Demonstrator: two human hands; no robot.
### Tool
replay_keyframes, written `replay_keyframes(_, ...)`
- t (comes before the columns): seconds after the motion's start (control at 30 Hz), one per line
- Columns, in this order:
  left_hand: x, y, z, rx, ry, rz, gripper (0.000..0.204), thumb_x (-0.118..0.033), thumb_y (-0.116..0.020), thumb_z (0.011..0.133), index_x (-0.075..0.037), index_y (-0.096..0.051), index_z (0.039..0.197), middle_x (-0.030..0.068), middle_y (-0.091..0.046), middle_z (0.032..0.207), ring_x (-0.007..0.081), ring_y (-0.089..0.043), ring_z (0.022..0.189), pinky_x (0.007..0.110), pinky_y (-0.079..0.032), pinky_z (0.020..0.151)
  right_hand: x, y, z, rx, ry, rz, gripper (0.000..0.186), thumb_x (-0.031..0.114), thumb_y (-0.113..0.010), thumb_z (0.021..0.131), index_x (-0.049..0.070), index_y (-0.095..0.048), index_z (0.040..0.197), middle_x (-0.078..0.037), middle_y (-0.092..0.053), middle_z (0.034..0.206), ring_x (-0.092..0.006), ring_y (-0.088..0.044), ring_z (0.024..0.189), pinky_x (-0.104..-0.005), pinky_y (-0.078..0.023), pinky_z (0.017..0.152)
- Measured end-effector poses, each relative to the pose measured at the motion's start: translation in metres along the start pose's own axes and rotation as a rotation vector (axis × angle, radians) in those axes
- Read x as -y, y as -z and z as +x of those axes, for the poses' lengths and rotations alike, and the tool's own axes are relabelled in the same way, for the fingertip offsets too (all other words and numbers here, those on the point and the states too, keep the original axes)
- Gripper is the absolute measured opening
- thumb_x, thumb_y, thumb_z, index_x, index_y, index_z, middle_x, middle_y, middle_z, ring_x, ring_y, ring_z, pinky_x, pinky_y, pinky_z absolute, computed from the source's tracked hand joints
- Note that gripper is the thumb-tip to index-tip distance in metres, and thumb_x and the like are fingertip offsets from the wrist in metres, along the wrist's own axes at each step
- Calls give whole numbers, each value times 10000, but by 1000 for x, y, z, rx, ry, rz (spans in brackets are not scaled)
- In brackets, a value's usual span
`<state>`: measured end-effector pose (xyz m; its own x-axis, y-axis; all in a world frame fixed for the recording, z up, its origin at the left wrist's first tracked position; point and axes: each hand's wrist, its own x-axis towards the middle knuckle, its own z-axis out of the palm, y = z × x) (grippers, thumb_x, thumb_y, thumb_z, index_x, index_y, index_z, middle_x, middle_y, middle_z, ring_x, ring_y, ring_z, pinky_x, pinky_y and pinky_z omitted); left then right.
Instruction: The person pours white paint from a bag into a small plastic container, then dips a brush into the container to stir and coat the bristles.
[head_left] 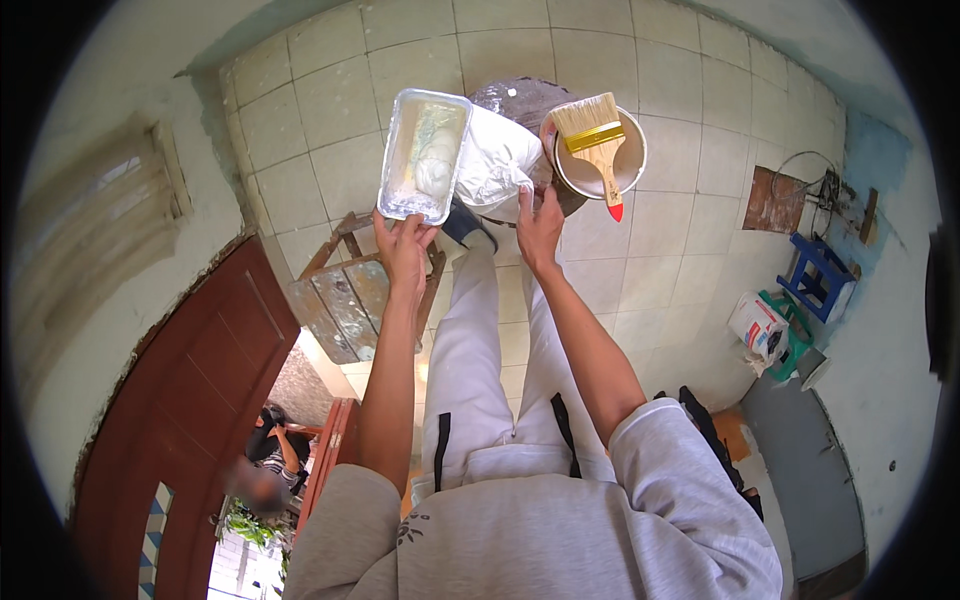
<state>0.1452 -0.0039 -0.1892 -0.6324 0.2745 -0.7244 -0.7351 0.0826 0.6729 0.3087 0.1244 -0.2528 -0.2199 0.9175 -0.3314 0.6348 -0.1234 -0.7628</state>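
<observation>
Step in hand, likely: white tray (404, 150) and white bag (495, 155) handled together. Left hand (403, 252) grips tray's near end, white lump (437, 166) inside; right hand (542, 230) pinches bag's edge, right of tray. Next move seems to call for level tray. Tiled floor (410, 60); red-brown door (205, 385) left; round stand (515, 94); white bucket (632, 160), flat paintbrush (597, 137) across rim.

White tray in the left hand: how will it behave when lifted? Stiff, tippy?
Probably stiff: the tray has straight, raised walls. The far end may dip, as the left hand grips only the near one. It might roll rightward, with the white lump right of center.
</observation>
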Motion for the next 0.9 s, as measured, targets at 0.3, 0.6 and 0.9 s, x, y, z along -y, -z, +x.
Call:
replay_keyframes(0.3,-9,11,-5,30,1,-11,572,53,-604,917,-108,-381,1419,166,-595,1216,266,-703,969,429,-621,876,-2,2,-16,25,26,104,409,257,-695,992,-63,-574,1218,-275,-677,1119,-422,-659,1060,-464,-492,956)
replay_keyframes(0.6,-16,5,-19,-1,-12,-43,594,76,-581,911,-78,-326,1425,219,-572,1244,335,-704,998,480,-622,920,3,19,-46,-32,82,-6,446,231,-678,1011,-40,-534,1335,-241,-576,1356,-361,-613,1221,-432,-481,1072)
replay_keyframes(0.9,-37,-15,-46,-10,7,-97,558,85,-576,902,-74,-342,1383,189,-566,1227,336,-693,1001,495,-625,923,25,55,-62,7,111,73,333,141,-646,1007,-22,-569,1287,-217,-632,1271,-368,-628,1174,-437,-516,993)
